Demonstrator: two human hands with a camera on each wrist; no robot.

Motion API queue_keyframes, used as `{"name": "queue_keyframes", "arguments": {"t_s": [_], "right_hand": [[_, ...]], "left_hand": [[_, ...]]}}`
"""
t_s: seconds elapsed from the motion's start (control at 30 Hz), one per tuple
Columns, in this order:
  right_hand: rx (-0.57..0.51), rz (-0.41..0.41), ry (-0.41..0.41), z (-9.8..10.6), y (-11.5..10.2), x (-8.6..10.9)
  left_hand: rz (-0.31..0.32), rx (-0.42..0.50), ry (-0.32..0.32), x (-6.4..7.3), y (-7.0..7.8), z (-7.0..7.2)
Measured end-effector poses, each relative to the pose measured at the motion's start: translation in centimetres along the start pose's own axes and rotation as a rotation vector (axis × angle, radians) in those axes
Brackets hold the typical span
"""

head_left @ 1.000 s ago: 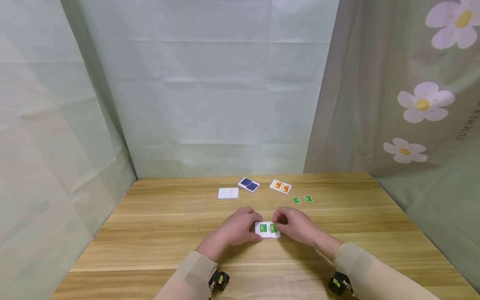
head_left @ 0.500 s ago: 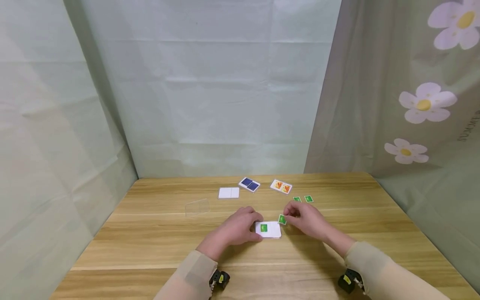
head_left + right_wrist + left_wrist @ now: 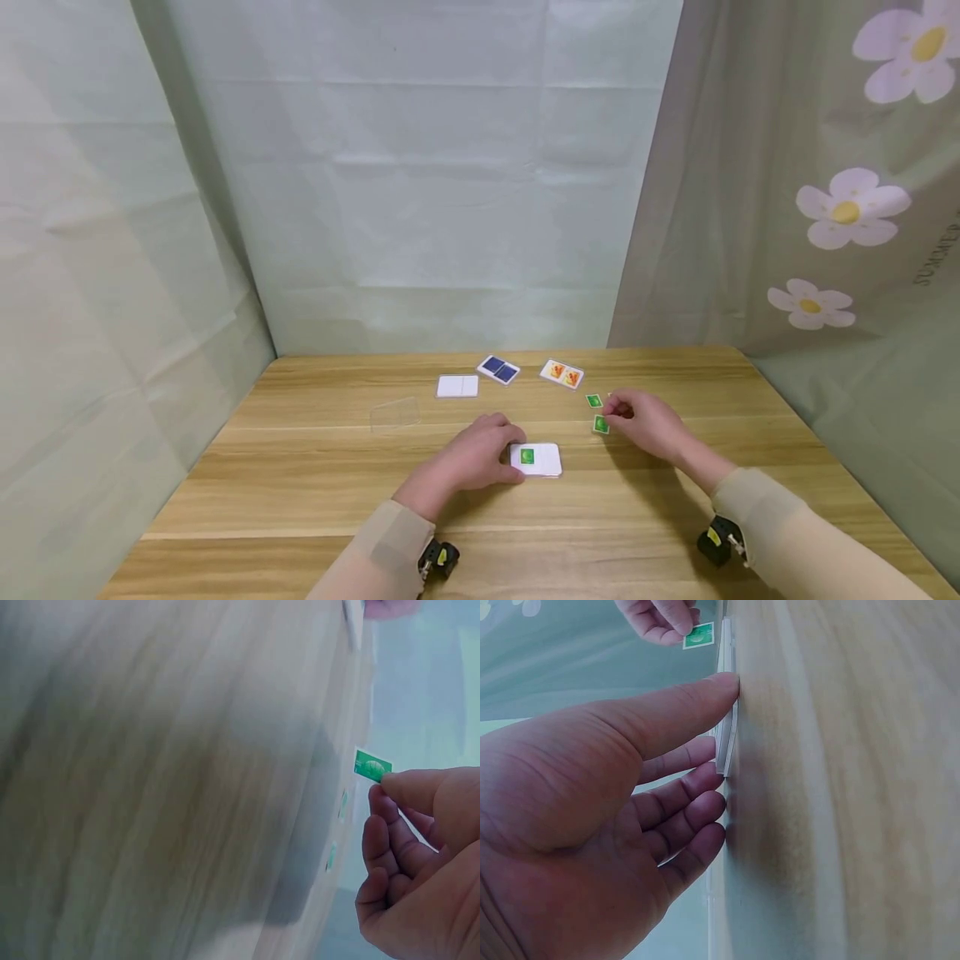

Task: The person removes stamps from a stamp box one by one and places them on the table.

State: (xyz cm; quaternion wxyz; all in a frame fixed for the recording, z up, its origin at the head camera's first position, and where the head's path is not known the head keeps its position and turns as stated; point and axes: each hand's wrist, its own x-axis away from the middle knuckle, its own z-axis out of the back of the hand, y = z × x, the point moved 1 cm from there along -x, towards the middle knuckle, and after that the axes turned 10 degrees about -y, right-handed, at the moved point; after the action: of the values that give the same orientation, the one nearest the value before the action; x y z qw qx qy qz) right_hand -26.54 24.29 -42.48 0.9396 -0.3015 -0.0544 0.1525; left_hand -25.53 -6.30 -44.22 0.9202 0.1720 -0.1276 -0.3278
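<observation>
My left hand (image 3: 480, 454) grips the left end of a white rectangular card holder (image 3: 550, 460) between thumb and fingers. A small green picture square (image 3: 527, 457) lies on the left half of this holder, and its right half is bare white. In the right wrist view, my right hand (image 3: 427, 847) pinches another green square (image 3: 367, 766) by its edge between thumb and fingertip. That hand hovers over the right part of the table. One loose green square (image 3: 594, 401) lies just beyond it; a second is mostly hidden behind the fingers, though both show in the right wrist view.
Toward the back of the wooden table (image 3: 315, 492) lie a blank white card (image 3: 457, 386), a card with two dark blue squares (image 3: 498, 369) and a card with two orange pictures (image 3: 562, 374). A clear plastic piece (image 3: 394, 415) lies left of them. Cloth curtains (image 3: 420, 200) enclose the table.
My right hand has lifted a green square off the right half of the white holder and carried it right, toward the loose green squares. My left hand stays in place.
</observation>
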Motion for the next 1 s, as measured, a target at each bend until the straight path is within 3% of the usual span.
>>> {"name": "queue_keyframes", "arguments": {"t_s": [0.27, 1.0], "right_hand": [[0.023, -0.019, -0.007, 0.2, 1.1, -0.7], [0.141, -0.024, 0.01, -0.5, 1.4, -2.4]], "left_hand": [[0.006, 0.003, -0.002, 0.0, 0.1, 0.0], [0.009, 0.009, -0.004, 0.1, 0.2, 0.0]]}}
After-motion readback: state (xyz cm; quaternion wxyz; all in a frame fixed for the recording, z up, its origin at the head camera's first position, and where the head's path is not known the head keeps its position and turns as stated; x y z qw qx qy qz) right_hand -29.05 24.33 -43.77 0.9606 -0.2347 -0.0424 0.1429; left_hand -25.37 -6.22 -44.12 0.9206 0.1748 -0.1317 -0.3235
